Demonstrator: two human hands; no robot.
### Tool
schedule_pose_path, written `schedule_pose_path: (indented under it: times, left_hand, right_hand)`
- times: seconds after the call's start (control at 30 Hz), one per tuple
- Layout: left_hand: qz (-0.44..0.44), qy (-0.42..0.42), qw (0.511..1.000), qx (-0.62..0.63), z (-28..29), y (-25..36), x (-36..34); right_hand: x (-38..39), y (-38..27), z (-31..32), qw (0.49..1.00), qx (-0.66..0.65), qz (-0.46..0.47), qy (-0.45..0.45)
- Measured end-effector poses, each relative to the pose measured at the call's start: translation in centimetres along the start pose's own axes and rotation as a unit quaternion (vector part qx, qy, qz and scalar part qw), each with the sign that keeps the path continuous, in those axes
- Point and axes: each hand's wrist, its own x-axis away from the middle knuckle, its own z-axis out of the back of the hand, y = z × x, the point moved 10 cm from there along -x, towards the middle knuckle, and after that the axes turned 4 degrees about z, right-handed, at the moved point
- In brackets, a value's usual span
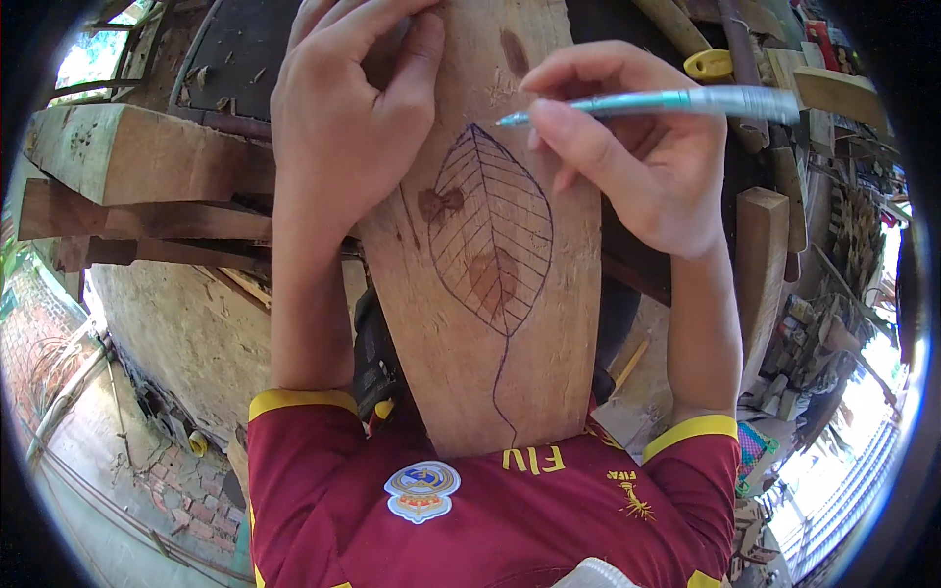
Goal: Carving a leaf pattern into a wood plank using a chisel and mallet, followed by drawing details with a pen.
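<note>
A long wooden board (pixel 549 382) reaches from my chest toward the far edge of the view. Drawn on it in dark ink is a leaf (pixel 520 211) with a midrib, slanting veins and a wavy stem running toward me. My right hand (pixel 637 147) is closed round a light-blue pen (pixel 667 102), its tip just beyond the leaf's far point; whether it touches the wood I cannot tell. My left hand (pixel 358 98) rests over the board's left edge, fingers bent, thumb apart; its fingertips are cut off by the upper edge of the view. Nothing shows in it.
Thick timber pieces (pixel 167 157) are stacked at the left. A yellow-handled object (pixel 708 65) lies at the far right, near a wooden block (pixel 763 255) standing beside my right arm. More wood scraps crowd the right side. Broken bricks (pixel 191 500) lie on the ground at lower left.
</note>
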Motion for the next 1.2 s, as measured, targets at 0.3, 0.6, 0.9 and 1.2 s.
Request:
schedule_pose_path:
  times: [0.3, 0.6, 0.9, 1.2]
  left_hand:
    - [-0.047, 0.026, 0.999, -0.008, -0.7, -0.4, 0.3]
    - [-0.046, 0.027, 0.998, -0.016, -0.6, -0.5, 0.2]
    - [-0.009, 0.010, 1.000, -0.011, 0.0, 0.4, 0.1]
    - [-0.052, 0.028, 0.998, -0.021, -0.5, -0.4, 0.3]
  right_hand:
    - [0.5, -1.2, 0.2, 0.996, 0.071, 0.035, -0.036]
    - [0.3, -1.3, 0.1, 0.993, 0.107, 0.044, -0.024]
    - [0.0, -1.7, -0.6, 0.988, 0.130, 0.080, -0.030]
    - [0.2, -2.0, -0.3, 0.988, 0.127, 0.089, -0.018]
